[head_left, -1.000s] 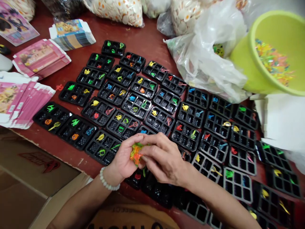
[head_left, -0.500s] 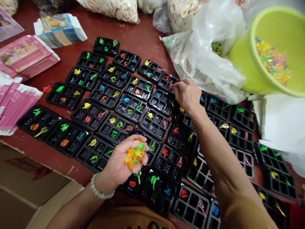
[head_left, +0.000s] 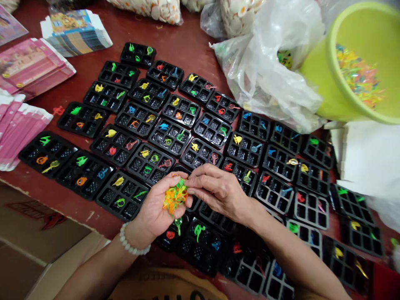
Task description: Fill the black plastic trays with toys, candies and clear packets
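My left hand (head_left: 156,204), a beaded bracelet on its wrist, is cupped around a pile of small plastic toy rings (head_left: 175,196) in orange, yellow and green. The thumb and fingertips of my right hand (head_left: 218,189) pinch at the pile's upper right edge; the fingers partly hide the piece there. Beneath and around both hands lie rows of black compartment trays (head_left: 121,146). Each visible tray holds a few small coloured plastic pieces, such as a green dinosaur-like figure (head_left: 198,231) and an orange ring (head_left: 81,181). My hands cover parts of the middle trays.
A lime-green bucket (head_left: 331,62) of colourful pieces stands at the right, beside a white plastic bag (head_left: 262,62). Pink folded cartons (head_left: 25,133) and a stack of blue cartons (head_left: 78,39) lie left. Bags of white-and-orange pieces (head_left: 150,8) line the back. A red piece (head_left: 58,110) lies loose.
My right hand has come back from a tray near the plastic bag to the pile in my left hand. A red ring now lies in that tray. The left hand stays about where it was.
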A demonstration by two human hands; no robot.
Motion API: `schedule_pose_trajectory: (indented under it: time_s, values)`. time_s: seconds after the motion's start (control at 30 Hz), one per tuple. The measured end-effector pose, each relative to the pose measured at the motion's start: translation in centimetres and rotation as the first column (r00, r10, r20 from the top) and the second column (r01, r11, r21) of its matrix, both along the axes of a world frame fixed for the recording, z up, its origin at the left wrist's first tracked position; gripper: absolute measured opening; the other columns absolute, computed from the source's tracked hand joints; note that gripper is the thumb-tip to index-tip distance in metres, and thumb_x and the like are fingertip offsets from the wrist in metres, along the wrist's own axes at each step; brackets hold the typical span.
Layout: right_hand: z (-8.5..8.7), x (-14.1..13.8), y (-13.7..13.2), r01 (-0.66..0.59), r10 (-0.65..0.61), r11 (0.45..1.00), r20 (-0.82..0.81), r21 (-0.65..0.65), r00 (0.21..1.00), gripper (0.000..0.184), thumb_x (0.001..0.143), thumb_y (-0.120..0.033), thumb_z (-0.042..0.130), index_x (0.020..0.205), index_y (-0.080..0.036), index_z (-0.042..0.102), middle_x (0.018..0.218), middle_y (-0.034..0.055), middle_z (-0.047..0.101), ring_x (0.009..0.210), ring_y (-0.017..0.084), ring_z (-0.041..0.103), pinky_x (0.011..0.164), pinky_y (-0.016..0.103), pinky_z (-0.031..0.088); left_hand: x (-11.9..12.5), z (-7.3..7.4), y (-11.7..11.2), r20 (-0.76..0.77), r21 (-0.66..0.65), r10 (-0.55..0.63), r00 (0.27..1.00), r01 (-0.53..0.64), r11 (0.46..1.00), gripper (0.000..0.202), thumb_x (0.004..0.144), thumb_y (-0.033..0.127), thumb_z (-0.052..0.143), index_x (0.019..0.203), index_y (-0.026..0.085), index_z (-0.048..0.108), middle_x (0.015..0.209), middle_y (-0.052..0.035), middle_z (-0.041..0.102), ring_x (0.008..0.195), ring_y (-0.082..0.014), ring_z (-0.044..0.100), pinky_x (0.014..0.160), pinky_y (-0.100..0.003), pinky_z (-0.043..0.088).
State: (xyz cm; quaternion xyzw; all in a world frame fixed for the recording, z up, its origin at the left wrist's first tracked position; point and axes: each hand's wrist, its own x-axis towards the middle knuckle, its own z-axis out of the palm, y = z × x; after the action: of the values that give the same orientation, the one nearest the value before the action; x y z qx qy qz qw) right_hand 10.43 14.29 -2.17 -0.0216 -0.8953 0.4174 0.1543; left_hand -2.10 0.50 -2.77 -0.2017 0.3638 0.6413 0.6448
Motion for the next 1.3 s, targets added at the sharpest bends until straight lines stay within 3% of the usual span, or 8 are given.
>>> schedule_pose_trajectory:
  time_s: [0.23,0.4,0.53,0.67,0.83,0.93,1.13,1.3]
  values:
    - [0.3,0.7,-0.2,0.001,-0.001,0.999,-0.007,0.040,1.000,0.034,0.100,-0.028,0.065,0.132,-0.017,0.063,0.113,0.0095,0.066,0.101,0.015,0.066,0.083,0.029,0.060,0.7,-0.3,0.3,-0.008,0.046,0.017,1.000,-0.017,0.999,0.018,0.099,0.012,0.049,0.092,0.015,0.065,0.073,-0.0010,0.062,0.050,-0.0104,0.061,0.042,-0.016,0.048]
    - [0.2,0.9,-0.6,0.030,-0.029,0.998,-0.019,0.056,0.999,0.011,0.098,-0.017,0.062,0.108,-0.018,0.067,0.107,0.0074,0.067,0.097,0.016,0.065,0.082,0.031,0.059,1.2,-0.5,0.8,0.008,0.077,-0.020,1.000,0.019,0.997,0.016,0.098,0.014,0.052,0.089,0.015,0.065,0.071,0.0006,0.059,0.049,-0.0097,0.058,0.038,-0.016,0.047]
    - [0.2,0.6,-0.5,0.072,-0.071,0.996,-0.011,0.049,0.997,0.022,0.096,-0.018,0.067,0.117,-0.017,0.063,0.107,0.0080,0.070,0.097,0.018,0.065,0.084,0.035,0.057,1.3,-0.6,0.8,-0.035,0.128,-0.007,0.999,0.012,0.992,0.016,0.097,0.015,0.051,0.091,0.015,0.065,0.072,0.0006,0.058,0.049,-0.0111,0.059,0.032,-0.017,0.046]
    - [0.4,0.3,-0.4,0.132,-0.133,0.991,-0.049,-0.028,0.990,0.019,0.094,-0.010,0.068,0.111,-0.019,0.066,0.098,0.0043,0.070,0.090,0.014,0.066,0.079,0.029,0.056,1.3,-0.7,1.0,-0.058,0.152,-0.047,0.997,0.056,0.987,0.014,0.098,0.023,0.053,0.092,0.016,0.064,0.069,0.0003,0.058,0.050,-0.0147,0.064,0.030,-0.017,0.044]
    - [0.8,0.1,-0.5,0.139,-0.126,0.981,-0.098,0.137,0.987,0.015,0.094,-0.011,0.064,0.106,-0.019,0.067,0.100,0.0066,0.071,0.087,0.016,0.065,0.076,0.032,0.054,1.1,-0.9,0.9,-0.029,0.157,-0.040,0.999,0.044,0.987,0.007,0.093,0.023,0.061,0.091,0.016,0.063,0.071,0.0004,0.061,0.049,-0.0144,0.064,0.030,-0.017,0.045]
    - [0.6,-0.1,-0.5,0.144,-0.125,0.978,-0.132,0.149,0.983,0.016,0.095,-0.009,0.061,0.107,-0.019,0.063,0.105,0.0079,0.071,0.093,0.017,0.067,0.080,0.032,0.055,1.1,-0.9,1.0,0.009,0.155,-0.020,1.000,0.019,0.988,0.003,0.091,0.019,0.062,0.090,0.017,0.061,0.069,0.0014,0.060,0.047,-0.0134,0.063,0.031,-0.017,0.045]
    - [-0.4,-0.2,-0.4,0.158,-0.116,0.951,-0.168,0.267,0.979,0.027,0.093,-0.003,0.061,0.112,-0.022,0.057,0.101,0.0069,0.072,0.089,0.018,0.067,0.078,0.034,0.055,1.0,-1.0,1.3,-0.004,0.182,-0.038,0.999,0.038,0.983,0.007,0.089,0.024,0.062,0.090,0.018,0.060,0.067,0.0007,0.059,0.047,-0.0165,0.065,0.029,-0.017,0.040]
    - [-0.2,-0.2,-0.5,0.160,-0.119,0.954,-0.168,0.253,0.979,0.045,0.090,0.000,0.063,0.130,-0.021,0.059,0.104,0.0083,0.070,0.087,0.017,0.065,0.076,0.033,0.057,0.9,-1.5,1.2,0.021,0.196,-0.028,0.999,0.023,0.980,0.010,0.086,0.026,0.065,0.088,0.017,0.060,0.067,-0.0012,0.062,0.044,-0.0165,0.064,0.030,-0.018,0.041]
